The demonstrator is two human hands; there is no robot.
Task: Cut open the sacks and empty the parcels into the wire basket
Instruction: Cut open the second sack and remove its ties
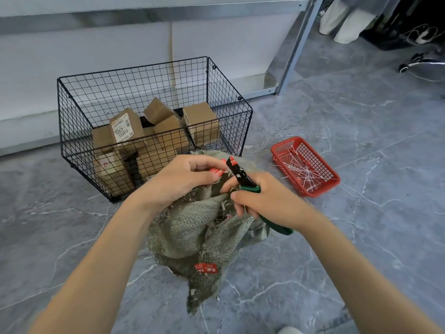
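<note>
Green-grey woven sack (199, 235) sits slumped on the grey marbled floor (361, 128), just in front of the wire basket (156, 139). From my feed, the left hand (183, 179) has its fingers curled round the sack's bunched neck, where a red tag (216, 171) shows under the fingertips. The right hand (262, 196) grips green-handled cutters (242, 174), whose black head points up and left to the neck beside the left fingers. I cannot tell whether the blades are apart or closed. Cardboard parcels (202, 119) lie heaped inside the basket, several tipped on their corners. To the right of the sack, near the basket, a red tray (321, 190) holds a scatter of thin white ties (301, 169). A second red label (206, 268) shows low on the sack.
</note>
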